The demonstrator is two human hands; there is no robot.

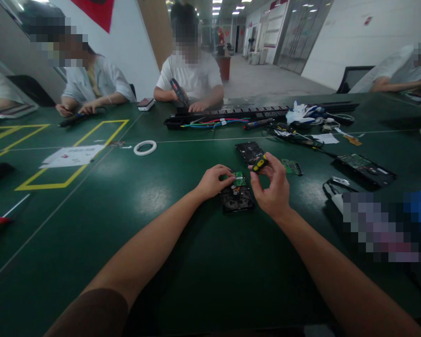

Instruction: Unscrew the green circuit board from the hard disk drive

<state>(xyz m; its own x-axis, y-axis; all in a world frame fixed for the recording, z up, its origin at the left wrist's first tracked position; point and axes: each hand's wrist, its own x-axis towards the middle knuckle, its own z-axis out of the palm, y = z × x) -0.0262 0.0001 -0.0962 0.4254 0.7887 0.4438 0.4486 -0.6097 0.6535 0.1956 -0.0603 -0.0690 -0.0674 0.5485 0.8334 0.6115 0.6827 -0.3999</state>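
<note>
In the head view, a black hard drive [237, 200] lies on the green table with a small green circuit board [240, 179] at its far end. My left hand [215, 181] is closed at the drive's left side, its fingertips on the circuit board's edge. Held in my right hand [272, 187] is a short black and yellow screwdriver [260, 163], raised above the drive's right side; its tip cannot be made out. Just behind, a second black drive [248, 152] lies partly hidden by that hand. A loose green circuit board [292, 166] rests to the right.
Another drive [365, 171] with a cable lies at right. A white tape roll [145, 148], a paper sheet [72, 156] and a red-handled screwdriver [0, 222] are on the left. Across the table, a person [191, 77] holds a power tool behind a long black strip [245, 113].
</note>
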